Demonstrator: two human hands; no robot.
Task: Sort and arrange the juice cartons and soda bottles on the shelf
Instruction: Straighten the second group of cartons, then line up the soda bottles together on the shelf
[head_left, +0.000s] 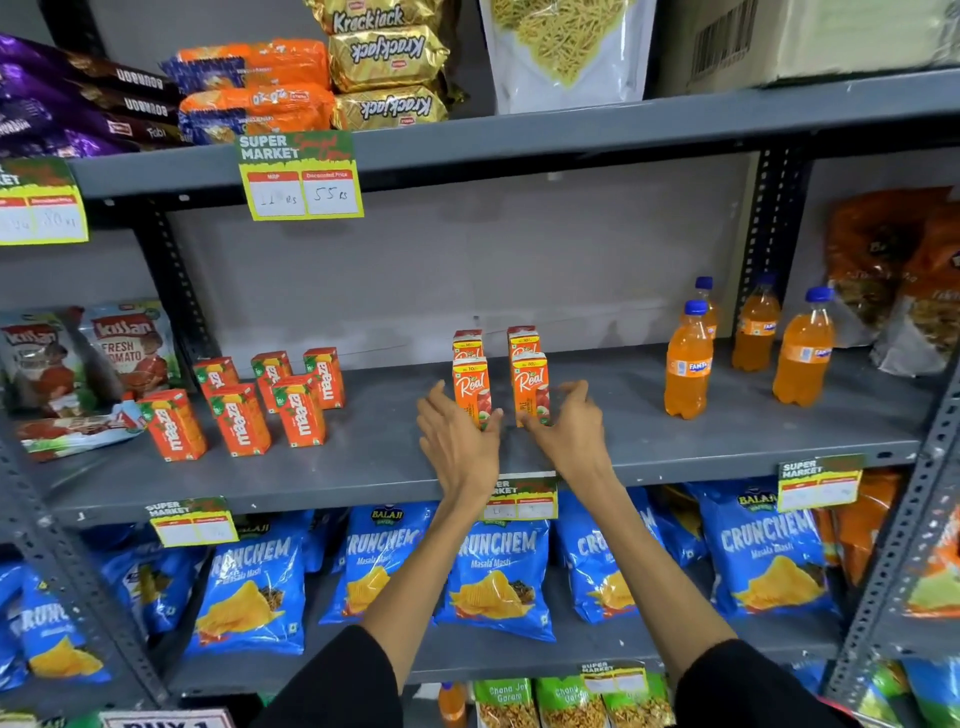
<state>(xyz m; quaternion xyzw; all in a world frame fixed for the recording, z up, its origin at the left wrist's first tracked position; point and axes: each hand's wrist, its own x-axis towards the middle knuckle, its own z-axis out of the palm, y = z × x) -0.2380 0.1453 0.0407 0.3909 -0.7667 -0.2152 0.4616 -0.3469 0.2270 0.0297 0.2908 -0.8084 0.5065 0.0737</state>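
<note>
Black sleeves (332, 680) fill the bottom of my view, and both forearms reach up from them to the grey shelf (363, 467). My left hand (457, 441) sits fingers loosely spread, thumb touching the base of the left front Real carton (471, 389). My right hand (569, 423) has curled, parted fingers, its thumb against the base of the right front Real carton (531, 387); neither hand closes around its carton. Just beyond those two stand two more Real cartons (467, 345), upright, making a two-by-two block between my hands. Well off to the left of my left hand stands a loose cluster of Maaza cartons (244, 405). Well right of my right hand stand four orange Fanta bottles (688, 364), upright and apart. Below my wrists hang blue Crunchem bags (493, 571).
</note>
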